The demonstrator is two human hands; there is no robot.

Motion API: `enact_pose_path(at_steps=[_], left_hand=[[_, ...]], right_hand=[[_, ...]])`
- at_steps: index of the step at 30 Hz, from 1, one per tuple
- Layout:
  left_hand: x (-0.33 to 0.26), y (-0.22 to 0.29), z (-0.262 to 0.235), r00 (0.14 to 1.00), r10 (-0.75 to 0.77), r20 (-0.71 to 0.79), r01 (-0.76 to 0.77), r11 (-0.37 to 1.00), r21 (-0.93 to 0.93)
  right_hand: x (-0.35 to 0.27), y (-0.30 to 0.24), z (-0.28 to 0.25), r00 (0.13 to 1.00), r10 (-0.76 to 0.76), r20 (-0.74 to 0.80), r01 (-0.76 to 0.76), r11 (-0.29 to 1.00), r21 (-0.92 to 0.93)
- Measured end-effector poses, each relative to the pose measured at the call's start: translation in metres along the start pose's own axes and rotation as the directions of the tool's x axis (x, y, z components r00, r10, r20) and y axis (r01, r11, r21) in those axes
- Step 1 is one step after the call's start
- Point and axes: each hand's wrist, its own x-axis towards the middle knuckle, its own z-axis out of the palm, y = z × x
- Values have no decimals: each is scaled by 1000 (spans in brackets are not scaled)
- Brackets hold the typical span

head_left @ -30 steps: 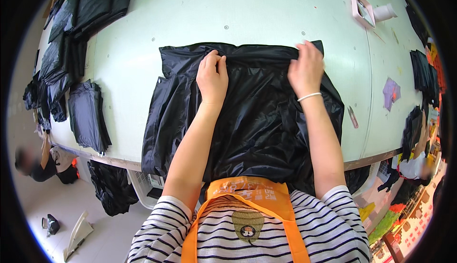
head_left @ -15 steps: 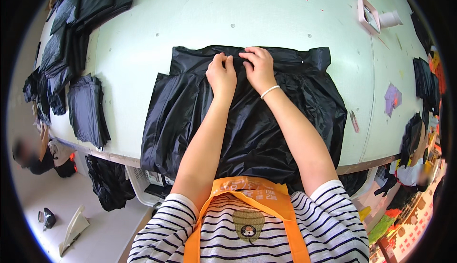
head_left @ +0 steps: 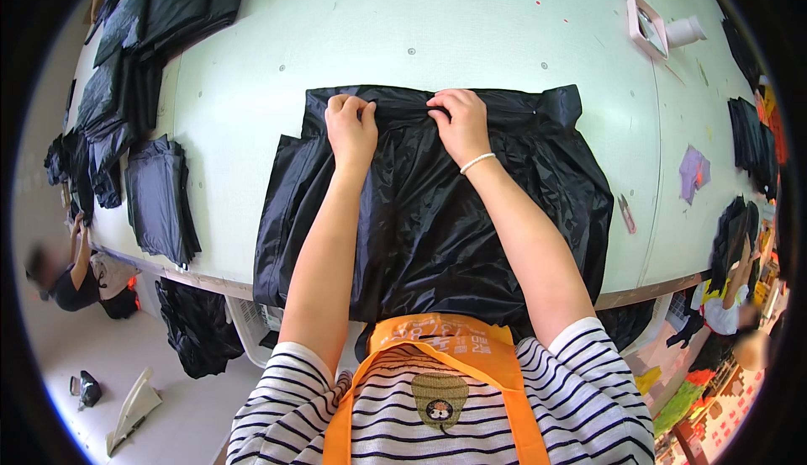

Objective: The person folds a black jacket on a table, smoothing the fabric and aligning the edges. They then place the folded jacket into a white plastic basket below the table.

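I count one bare left hand point(head_left: 351, 133), one bare right hand point(head_left: 463, 130), one glossy black fabric garment point(head_left: 454, 229), one pair of reddish-handled metal snips point(head_left: 627, 214), one pink rectangular tray point(head_left: 633, 21), one purple fabric scrap point(head_left: 694, 173).

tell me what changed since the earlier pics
The right hand has moved left, from near the right end of the black fabric to around its middle. The left hand has shifted left along the far edge. Both seem to pinch fabric. The snips and purple scrap stayed put.
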Motion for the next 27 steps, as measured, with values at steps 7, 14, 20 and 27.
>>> enact_pose_path(at_steps=[7, 14, 20, 27], left_hand=[[-1, -66, -49, 972, -160, -173, 208, 926, 314], [-31, -115, -117, 805, -566, 178, 537, 822, 188], [-58, -106, -122, 924, -354, 143, 373, 917, -138], [-34, -76, -115, 793, -572, 208, 606, 774, -182]], right_hand=[[-11, 11, -129, 959, 231, -163, -238, 971, -29], [-225, 185, -319, 807, 570, -153, -547, 625, -556], [-222, 166, -299, 871, 461, -169, -455, 629, -631], [-146, 124, -241, 774, 624, -106, -628, 778, -8]])
